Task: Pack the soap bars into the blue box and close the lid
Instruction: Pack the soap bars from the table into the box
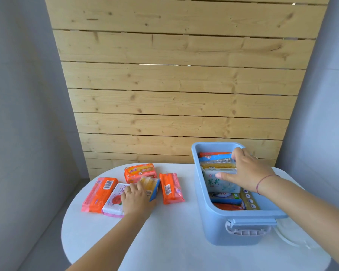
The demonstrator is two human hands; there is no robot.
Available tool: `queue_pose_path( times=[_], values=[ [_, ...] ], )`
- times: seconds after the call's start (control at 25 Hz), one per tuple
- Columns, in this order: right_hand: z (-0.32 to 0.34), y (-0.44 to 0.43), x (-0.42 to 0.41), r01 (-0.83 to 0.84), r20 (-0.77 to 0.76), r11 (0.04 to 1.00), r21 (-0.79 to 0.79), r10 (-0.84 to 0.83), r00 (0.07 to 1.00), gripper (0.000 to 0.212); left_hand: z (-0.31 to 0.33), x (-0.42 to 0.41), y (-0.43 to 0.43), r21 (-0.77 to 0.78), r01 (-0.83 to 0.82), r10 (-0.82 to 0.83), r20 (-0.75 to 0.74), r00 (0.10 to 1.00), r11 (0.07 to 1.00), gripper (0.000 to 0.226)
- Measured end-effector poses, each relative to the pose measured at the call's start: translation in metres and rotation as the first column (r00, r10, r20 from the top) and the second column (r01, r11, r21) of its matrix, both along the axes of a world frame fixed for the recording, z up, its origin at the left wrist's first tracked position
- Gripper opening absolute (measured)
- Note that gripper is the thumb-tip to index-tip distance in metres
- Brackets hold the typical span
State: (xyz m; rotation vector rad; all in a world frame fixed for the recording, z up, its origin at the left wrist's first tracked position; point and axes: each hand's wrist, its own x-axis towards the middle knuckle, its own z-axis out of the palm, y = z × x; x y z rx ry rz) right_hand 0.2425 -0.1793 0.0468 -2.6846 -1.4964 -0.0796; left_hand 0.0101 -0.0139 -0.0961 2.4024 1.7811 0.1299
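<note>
The blue box (204, 202) stands open on the right of the white round table, with several wrapped soap bars standing inside. My right hand (247, 173) reaches into it, fingers around a white and pale green soap bar (216, 182). On the left lie loose bars: an orange one (140, 171) at the back, an orange one (171, 188) to the right, a long orange and pink one (99, 194), and a white and pink one (114, 202). My left hand (136, 200) closes on a yellow bar with a blue edge (150, 185).
A translucent white lid (290, 233) lies on the table, partly behind the box's near right corner. The box has a grey latch handle (247, 229) on its near end. A wooden slat wall stands right behind the table (174, 231).
</note>
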Motion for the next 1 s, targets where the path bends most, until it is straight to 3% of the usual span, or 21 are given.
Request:
queue_pose_path(
  times=[0.12, 0.2, 0.24, 0.28, 0.36, 0.44, 0.48, 0.52, 0.6, 0.68, 0.8, 0.92, 1.0],
  values=[
    [0.011, -0.005, -0.016, -0.059, -0.038, 0.990, 0.128, 0.065, 0.997, 0.066, 0.011, 0.009, 0.003, 0.046, 0.001, 0.002, -0.061, 0.998, 0.999, 0.072],
    [0.015, -0.006, -0.027, -0.105, -0.111, 0.984, 0.141, 0.121, 0.986, 0.060, 0.021, 0.006, 0.003, -0.090, -0.105, 0.111, 0.066, 0.992, 0.990, 0.066],
    [0.017, -0.008, -0.032, -0.124, -0.169, 0.981, 0.148, 0.149, 0.974, 0.055, 0.026, 0.001, 0.002, -0.174, -0.155, 0.189, 0.198, 0.962, 0.972, 0.064],
    [0.019, -0.008, -0.037, -0.139, -0.229, 0.973, 0.182, 0.179, 0.957, 0.047, 0.031, -0.008, 0.000, -0.256, -0.183, 0.274, 0.384, 0.882, 0.949, 0.063],
    [0.024, -0.006, -0.047, -0.133, -0.350, 0.937, 0.324, 0.249, 0.903, 0.030, 0.044, -0.022, -0.008, -0.404, -0.128, 0.403, 0.729, 0.553, 0.906, 0.067],
    [0.031, 0.001, -0.061, -0.054, -0.556, 0.898, 0.437, 0.317, 0.768, 0.024, 0.071, -0.020, -0.025, -0.425, 0.045, 0.405, 0.886, 0.227, 0.904, 0.069],
    [0.034, 0.006, -0.070, -0.021, -0.669, 0.892, 0.451, 0.353, 0.654, 0.025, 0.088, -0.011, -0.034, -0.385, 0.124, 0.368, 0.919, 0.141, 0.915, 0.064],
    [0.036, 0.010, -0.079, 0.003, -0.752, 0.894, 0.447, 0.374, 0.543, 0.028, 0.102, 0.000, -0.045, -0.324, 0.170, 0.308, 0.945, 0.113, 0.931, 0.058],
    [0.040, 0.017, -0.088, 0.043, -0.821, 0.901, 0.432, 0.373, 0.433, 0.036, 0.125, 0.026, -0.068, -0.166, 0.174, 0.125, 0.967, 0.223, 0.971, 0.065],
    [0.044, 0.020, -0.086, 0.124, -0.828, 0.886, 0.446, 0.356, 0.433, 0.041, 0.140, 0.050, -0.089, -0.001, 0.136, -0.049, 0.930, 0.364, 0.991, 0.082],
    [0.052, 0.014, -0.064, 0.209, -0.761, 0.830, 0.517, 0.333, 0.557, 0.033, 0.156, 0.075, -0.109, 0.086, 0.215, -0.164, 0.910, 0.380, 0.973, 0.089],
    [0.065, -0.001, -0.026, 0.074, -0.660, 0.836, 0.544, 0.372, 0.653, 0.034, 0.157, 0.081, -0.108, 0.086, 0.376, -0.232, 0.902, 0.365, 0.923, 0.085],
    [0.070, -0.008, -0.001, -0.059, -0.589, 0.885, 0.461, 0.355, 0.726, 0.043, 0.147, 0.076, -0.098, -0.007, 0.413, -0.216, 0.845, 0.489, 0.911, 0.073]
  ],
)
